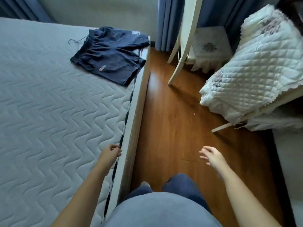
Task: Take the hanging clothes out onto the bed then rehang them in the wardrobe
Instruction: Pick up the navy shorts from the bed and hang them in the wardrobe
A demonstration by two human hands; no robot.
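Both hands empty, navy shorts (109,54) well beyond either grip

Dim, soft daylight; glare on the floor (152,79); wide-angle bending at edges; slight softness

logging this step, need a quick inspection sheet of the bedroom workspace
surface: grey quilted mattress, mostly bare
job's things: dark navy clothes lying flat near the mattress's far right edge, thin wire hanger hook poking out
clutter: white quilted bedding piled on the right
grippers: left hand loosely curled at mattress edge; right hand open over wooden floor; both empty
cables: nothing seen
surroundings: blue curtains; wardrobe not in view
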